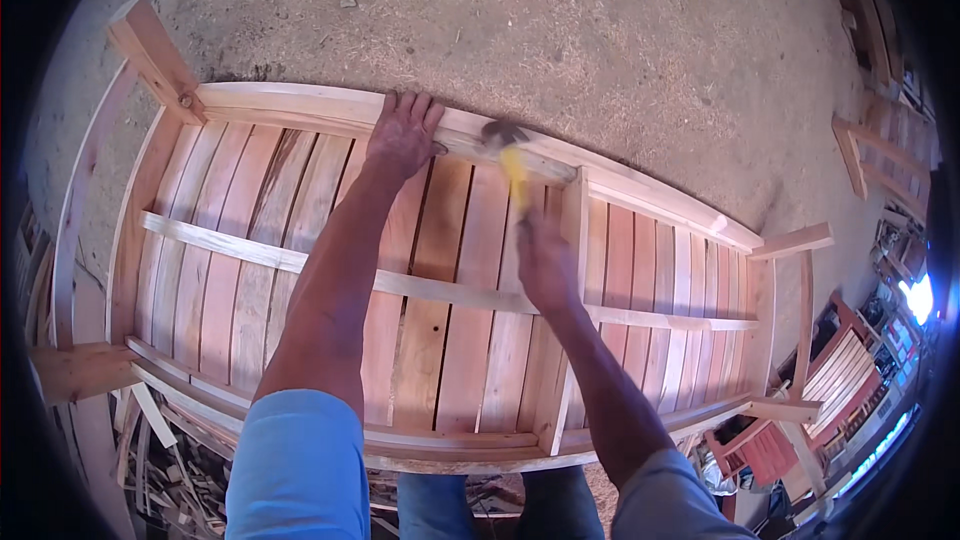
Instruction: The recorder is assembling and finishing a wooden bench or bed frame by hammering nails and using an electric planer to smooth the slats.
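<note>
A long wooden slatted frame (485, 305), like an upturned table or bench, lies across in front of me with its underside up. My left hand (402, 140) is closed over its far rail (290, 105), fingers across the top edge and thumb on the inner side. In my right hand (548, 265) is a hammer (514, 175) with a yellow handle and dark head. The hammer is smeared by motion, its head close to the far rail, right of my left hand. Whether it touches the wood I cannot tell.
Wooden legs stick up at the frame's corners, one at the far left (155, 50). A thin batten (440, 288) runs lengthwise over the slats, and a crosspiece (562, 360) divides the frame. Wood scraps (190, 480) lie at lower left. A reddish slatted chair (825, 390) stands at right.
</note>
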Motion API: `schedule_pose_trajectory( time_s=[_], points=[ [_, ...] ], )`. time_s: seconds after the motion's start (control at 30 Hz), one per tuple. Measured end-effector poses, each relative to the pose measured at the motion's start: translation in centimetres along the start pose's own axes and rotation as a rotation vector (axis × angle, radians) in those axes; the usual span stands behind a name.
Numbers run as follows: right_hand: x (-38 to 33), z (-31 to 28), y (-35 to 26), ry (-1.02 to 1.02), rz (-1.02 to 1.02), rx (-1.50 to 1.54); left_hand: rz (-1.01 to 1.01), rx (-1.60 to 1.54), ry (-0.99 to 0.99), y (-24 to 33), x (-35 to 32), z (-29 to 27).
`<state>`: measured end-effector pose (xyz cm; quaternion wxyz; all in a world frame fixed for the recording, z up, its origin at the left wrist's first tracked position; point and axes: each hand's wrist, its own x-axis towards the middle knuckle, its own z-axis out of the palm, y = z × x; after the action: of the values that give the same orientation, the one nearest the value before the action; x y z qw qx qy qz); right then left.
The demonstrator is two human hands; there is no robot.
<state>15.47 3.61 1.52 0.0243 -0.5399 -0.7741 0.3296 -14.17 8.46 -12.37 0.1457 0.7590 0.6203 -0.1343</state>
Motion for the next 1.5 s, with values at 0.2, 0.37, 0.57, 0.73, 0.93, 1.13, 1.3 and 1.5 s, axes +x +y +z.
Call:
schedule_pose_trajectory(
  time_s=[0.2,0.37,0.57,0.73,0.93,1.13,1.3,1.5],
  points=[
    [4.9,-9.0,-9.0,0.191,0.129,0.543,-0.047,-0.014,-0.076,-1.5,-1.7,-0.3],
    [3.7,-6.4,-4.4,0.128,0.145,0.394,-0.026,-0.012,0.011,-0.4,-0.8,-0.3],
    [1.3,-0.4,-1.9,-0.086,0.17,0.21,-0.016,0.017,-0.023,-0.4,0.0,-0.3],
    [5.2,-7.6,-9.4,0.208,0.171,0.569,-0.032,-0.009,-0.027,-2.1,-2.0,-0.2],
    [0.8,-0.9,-3.3,-0.165,0.213,0.069,-0.046,-0.018,-0.122,0.5,-0.2,-1.9],
    [-5.6,-8.7,-3.3,0.087,0.362,0.384,-0.124,0.016,-0.13,0.8,-0.8,-1.4],
    [-18.8,-18.7,-0.5,0.219,0.535,0.647,-0.24,0.026,0.039,2.9,-3.1,0.2],
    [-27.3,-24.3,1.7,0.011,0.91,0.635,-0.163,-0.491,-0.125,4.5,-19.0,-4.5]
  ],
)
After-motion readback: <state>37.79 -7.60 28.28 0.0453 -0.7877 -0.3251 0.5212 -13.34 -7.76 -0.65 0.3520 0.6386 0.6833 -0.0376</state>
